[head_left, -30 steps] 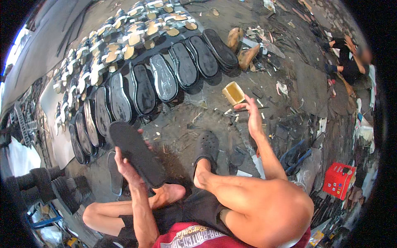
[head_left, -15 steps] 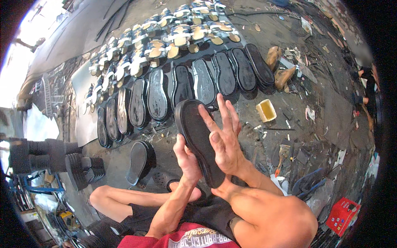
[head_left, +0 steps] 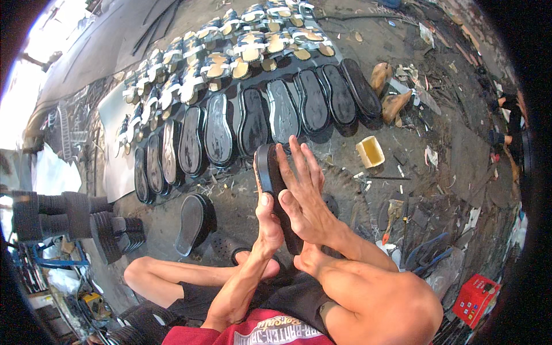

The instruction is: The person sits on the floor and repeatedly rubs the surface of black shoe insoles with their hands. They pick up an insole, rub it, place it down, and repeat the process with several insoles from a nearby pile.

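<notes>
A thick black shoe sole (head_left: 268,168) stands on its edge between my hands, above my bare foot. My left hand (head_left: 270,230) grips it from the left, thumb up along its side. My right hand (head_left: 310,210) lies against its right face with fingers stretched out and thumb apart. Part of that face is hidden behind the right hand. A strip of lighter, tan-coloured underside shows at the sole's left edge. Beyond them a curved row of black soles (head_left: 284,112) lies on the ground, several with wet-looking, shiny tops.
Strapped sandals (head_left: 250,53) fill the ground behind the row. One sole (head_left: 191,225) lies nearer, at left. On the right are a cut-open container (head_left: 363,155) with yellowish liquid, a brush (head_left: 393,221), wooden shoe lasts (head_left: 395,106) and a red box (head_left: 476,300). Soles are stacked (head_left: 106,238) far left.
The sole has turned in my hands from showing its broad face to standing more on edge. My right hand has shifted slightly left, its fingers now flatter along the sole.
</notes>
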Motion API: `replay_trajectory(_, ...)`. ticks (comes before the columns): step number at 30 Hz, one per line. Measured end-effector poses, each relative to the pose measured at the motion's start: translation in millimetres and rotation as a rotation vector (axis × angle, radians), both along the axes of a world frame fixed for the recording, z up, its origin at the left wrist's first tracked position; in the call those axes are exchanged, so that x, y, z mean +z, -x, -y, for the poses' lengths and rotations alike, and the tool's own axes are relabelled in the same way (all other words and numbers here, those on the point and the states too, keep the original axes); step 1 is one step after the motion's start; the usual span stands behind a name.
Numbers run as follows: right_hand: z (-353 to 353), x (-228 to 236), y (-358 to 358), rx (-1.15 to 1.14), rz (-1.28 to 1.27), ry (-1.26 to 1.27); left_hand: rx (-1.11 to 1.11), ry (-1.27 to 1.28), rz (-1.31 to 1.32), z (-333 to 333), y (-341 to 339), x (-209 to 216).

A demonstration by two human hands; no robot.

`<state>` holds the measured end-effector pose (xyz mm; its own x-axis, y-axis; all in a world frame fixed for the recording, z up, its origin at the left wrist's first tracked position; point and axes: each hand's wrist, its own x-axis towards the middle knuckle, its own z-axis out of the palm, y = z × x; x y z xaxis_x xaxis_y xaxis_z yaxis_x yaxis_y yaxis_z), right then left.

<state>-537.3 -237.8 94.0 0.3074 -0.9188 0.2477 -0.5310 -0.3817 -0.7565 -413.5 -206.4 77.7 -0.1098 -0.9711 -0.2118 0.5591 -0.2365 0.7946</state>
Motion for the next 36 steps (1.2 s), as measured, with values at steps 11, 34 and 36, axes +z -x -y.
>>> replay_trajectory(11, 10, -8, 10, -0.014, -0.21, 0.085, -0.009, -0.16, 0.12, 4, -8, 14)
replay_trajectory(34, 38, 16, 44, 0.165, -0.509, 0.176, -0.15, -0.454, -0.146, 28, -51, 46)
replay_trajectory(36, 39, 17, 46, 0.188, -0.536, 0.192, -0.23, -0.453, -0.176, 29, -56, 47)
